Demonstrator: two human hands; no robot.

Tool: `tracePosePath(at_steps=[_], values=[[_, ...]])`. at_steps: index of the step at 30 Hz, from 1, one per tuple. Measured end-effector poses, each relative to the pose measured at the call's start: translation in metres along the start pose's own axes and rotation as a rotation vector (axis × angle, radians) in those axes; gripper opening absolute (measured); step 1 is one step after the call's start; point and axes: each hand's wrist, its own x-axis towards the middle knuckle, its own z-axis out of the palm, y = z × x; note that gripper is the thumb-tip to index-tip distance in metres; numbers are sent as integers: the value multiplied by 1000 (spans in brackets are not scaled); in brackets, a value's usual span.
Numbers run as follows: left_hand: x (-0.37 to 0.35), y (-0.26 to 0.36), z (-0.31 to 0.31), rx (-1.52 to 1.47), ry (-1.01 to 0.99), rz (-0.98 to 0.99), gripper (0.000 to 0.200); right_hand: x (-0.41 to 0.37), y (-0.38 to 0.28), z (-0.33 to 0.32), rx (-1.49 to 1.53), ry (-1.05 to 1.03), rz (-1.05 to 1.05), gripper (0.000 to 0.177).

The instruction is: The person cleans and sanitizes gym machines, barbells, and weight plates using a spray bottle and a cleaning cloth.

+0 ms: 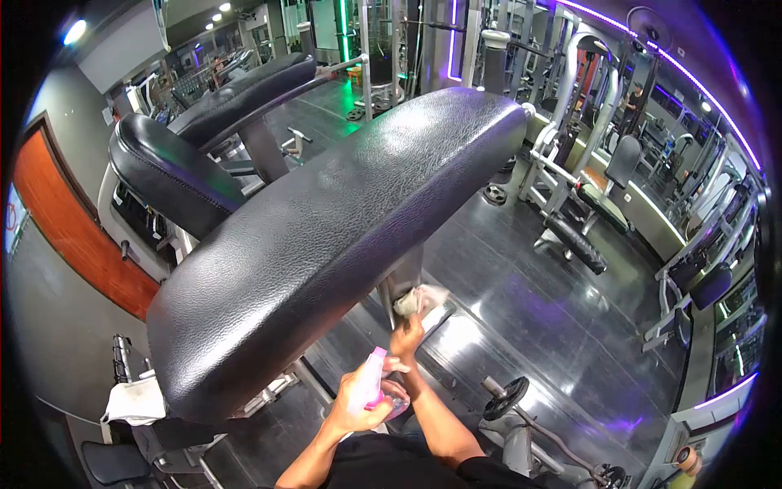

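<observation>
My left hand (357,401) is wrapped round a spray bottle (372,373) with a pink nozzle and a clear body, low in the middle of the view. Farther forward, my right hand (409,332) grips a pale cloth (417,300) beside the metal post under a large black padded bench (342,212). The cloth is slightly blurred, and I cannot tell whether it touches the post. The bench pad stretches diagonally above and ahead of both hands, with shiny light patches on its leather.
Another black pad (171,167) stands behind the bench at left. A white cloth (135,402) hangs at lower left. A bar with a weight plate (507,397) is right of my right arm. Gym machines (599,204) line the right side.
</observation>
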Motion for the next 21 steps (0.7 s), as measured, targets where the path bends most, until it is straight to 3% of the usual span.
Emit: tracePosePath(at_steps=[1, 2, 5, 6, 11, 14, 16, 18, 20, 21], values=[[3, -3, 2, -1, 7, 4, 55, 0, 1, 1, 21, -42, 183, 59], [5, -8, 4, -56, 39, -16, 56, 3, 3, 3, 21, -50, 179, 59], [11, -14, 14, -131, 84, -18, 55, 62, -90, -6, 47, 90, -290, 63], [14, -14, 17, -154, 91, -7, 55, 76, -105, -6, 126, 80, -354, 57], [31, -7, 35, 9, 53, 84, 50, 112, -98, 1, 9, -43, -855, 39], [38, -8, 46, 77, 68, 72, 50, 109, -84, -18, 65, -177, -858, 40], [44, -15, 57, -75, 106, 87, 50, 107, -67, -33, 70, -230, -857, 44], [53, -15, 67, -135, 135, 78, 50, 107, -50, -52, 78, -401, -528, 49], [57, -25, 80, -167, 174, 86, 48, 113, -34, -56, 301, -272, 25, 38], [60, -28, 86, -154, 206, 86, 47, 126, -44, -64, 309, -154, 126, 35]])
